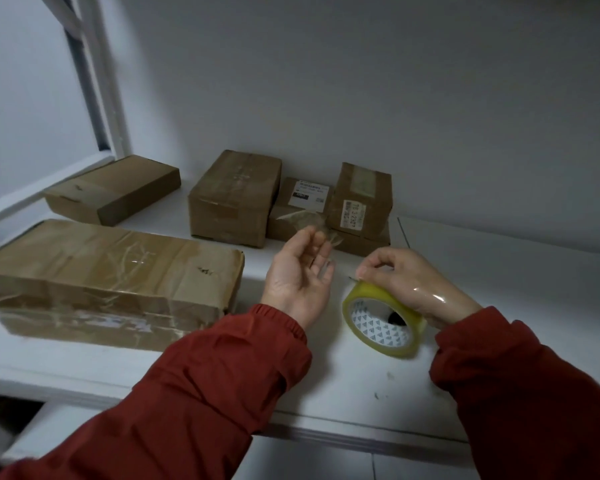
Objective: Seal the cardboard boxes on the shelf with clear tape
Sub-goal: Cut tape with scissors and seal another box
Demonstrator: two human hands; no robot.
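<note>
A yellowish roll of clear tape (pixel 383 318) stands on edge on the white shelf (pixel 326 386). My right hand (pixel 409 282) lies over the roll, thumb and forefinger pinching at its top rim. A shiny strip of tape lies across the back of that hand. My left hand (pixel 300 275) hovers palm up just left of the roll, fingers relaxed. A crumpled bit of clear tape (pixel 312 225) shows at its fingertips; whether it sticks to them is unclear. Several cardboard boxes sit on the shelf, with a large taped box (pixel 108 278) at front left.
At the back stand a flat box (pixel 115 188), a taller box (pixel 232 192), a labelled flat box (pixel 302 202) and an upright box (pixel 361 199) leaning on it. A white wall rises behind, and a white frame post (pixel 101 81) at the left.
</note>
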